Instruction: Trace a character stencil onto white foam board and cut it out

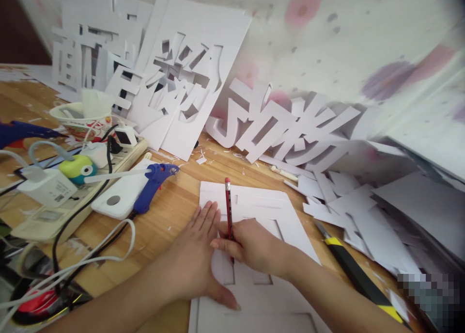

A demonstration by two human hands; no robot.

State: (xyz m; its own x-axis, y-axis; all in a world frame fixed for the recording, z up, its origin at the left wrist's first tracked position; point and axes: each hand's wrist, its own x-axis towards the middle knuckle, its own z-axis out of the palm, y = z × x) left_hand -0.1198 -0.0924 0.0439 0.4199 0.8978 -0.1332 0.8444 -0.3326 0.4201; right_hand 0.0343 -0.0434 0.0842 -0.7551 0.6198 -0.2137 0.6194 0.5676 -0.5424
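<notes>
My right hand point(254, 248) is closed around a red pencil point(228, 204), its tip down on a white foam board point(272, 207) that lies flat on the wooden table. My left hand point(198, 253) lies flat and open on the board's left edge, fingers stretched forward and thumb spread toward me, right beside the pencil. Rectangular cut-outs show in the board under and below both hands.
A blue glue gun point(154, 185) lies left of the board by a power strip point(58, 207) with chargers and cables. A yellow-black utility knife point(354, 270) lies to the right. Cut white letter shapes point(276, 127) and foam scraps point(363, 216) pile up behind and at right.
</notes>
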